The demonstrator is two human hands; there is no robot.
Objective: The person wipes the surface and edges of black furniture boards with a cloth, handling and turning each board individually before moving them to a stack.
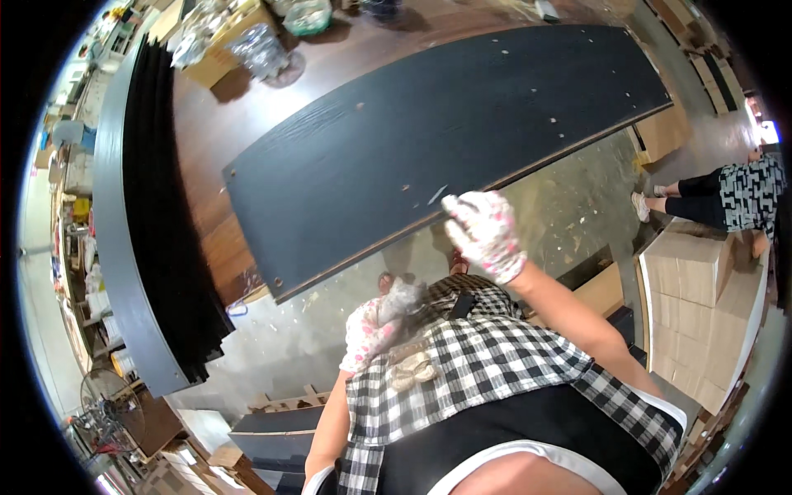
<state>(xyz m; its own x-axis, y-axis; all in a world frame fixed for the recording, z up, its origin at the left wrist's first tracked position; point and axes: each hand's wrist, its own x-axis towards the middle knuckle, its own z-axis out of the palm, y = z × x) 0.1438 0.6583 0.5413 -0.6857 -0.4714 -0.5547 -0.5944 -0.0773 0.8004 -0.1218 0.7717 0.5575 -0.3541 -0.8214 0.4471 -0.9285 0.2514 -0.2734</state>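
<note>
A long dark board (445,124) with a wood-grain face lies across the brown table (198,157) in front of me. Pale specks and small holes dot its face. My right hand (487,235), in a white glove with pink dots, hovers at the board's near edge with its fingers curled together. A thin whitish sliver or mark (437,195) shows just beyond the fingertips; whether the fingers hold anything is hidden. Close to my checked apron (487,342), my left hand (371,334), gloved alike, grips a crumpled greyish cloth or plastic wad (402,299).
Several dark boards (132,223) stand stacked on edge at the left. A cardboard box (216,62) and plastic bags (260,49) sit on the far table. Stacked cartons (701,305) stand at the right beside another person (747,194). A fan (111,408) is at lower left.
</note>
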